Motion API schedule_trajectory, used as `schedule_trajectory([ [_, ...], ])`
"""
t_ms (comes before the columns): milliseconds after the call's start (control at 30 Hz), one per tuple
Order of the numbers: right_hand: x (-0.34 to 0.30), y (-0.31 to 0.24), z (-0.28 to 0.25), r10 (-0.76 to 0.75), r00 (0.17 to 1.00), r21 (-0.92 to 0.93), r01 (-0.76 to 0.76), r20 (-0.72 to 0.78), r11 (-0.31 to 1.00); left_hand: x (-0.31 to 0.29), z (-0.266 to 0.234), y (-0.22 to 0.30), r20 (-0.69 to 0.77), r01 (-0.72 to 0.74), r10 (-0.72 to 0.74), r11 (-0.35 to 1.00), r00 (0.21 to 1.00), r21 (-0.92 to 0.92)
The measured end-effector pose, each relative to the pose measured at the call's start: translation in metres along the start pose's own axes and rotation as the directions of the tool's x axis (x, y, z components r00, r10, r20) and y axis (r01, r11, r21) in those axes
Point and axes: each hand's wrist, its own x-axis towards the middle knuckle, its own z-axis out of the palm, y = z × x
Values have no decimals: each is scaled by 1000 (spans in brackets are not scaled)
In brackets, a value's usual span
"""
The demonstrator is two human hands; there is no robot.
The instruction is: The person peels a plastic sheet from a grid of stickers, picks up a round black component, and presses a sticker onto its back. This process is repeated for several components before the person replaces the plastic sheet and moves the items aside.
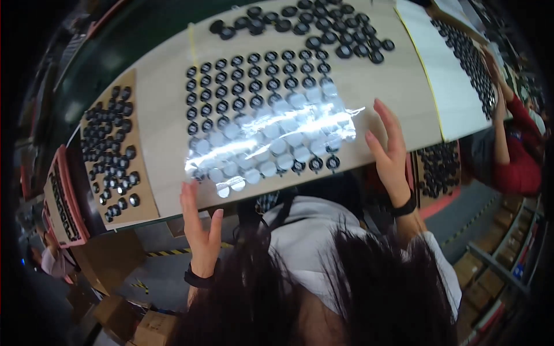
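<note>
A clear, glossy plastic sheet point(271, 135) dotted with round pale discs lies across the nearer rows of small round black parts point(236, 75), which are set out in a grid on the table. Glare hides part of the sheet. At its near left corner is my left hand point(201, 233), fingers stretched and thumb apart; whether the fingertips touch the sheet I cannot tell. Off its right end, my right hand point(389, 153) is spread with nothing in it. A few black parts show uncovered along the table's near edge.
Loose black parts point(346, 32) crowd the far side. A brown board point(141, 173) with more parts stands at the left, beside a pink tray point(72, 199). At the right, a co-worker's arms point(501, 115) reach over parts on a white surface point(424, 34). Another bin of parts point(438, 167) sits below.
</note>
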Motion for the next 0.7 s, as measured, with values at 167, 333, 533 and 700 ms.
schedule_trajectory([
  [167,4,16,-3,70,955,13,-77,289,997,18,-15,-8,99,196,-178,955,979,-223],
  [333,31,-13,-13,31,963,169,-79,268,983,36,-35,-3,-79,18,-50,933,996,-360],
  [533,45,-79,-46,-260,959,442,283,-113,851,47,-82,53,-453,-480,267,746,851,-462],
  [700,84,-64,-41,172,962,246,-223,212,943,98,-77,52,15,113,-131,795,991,-596],
])
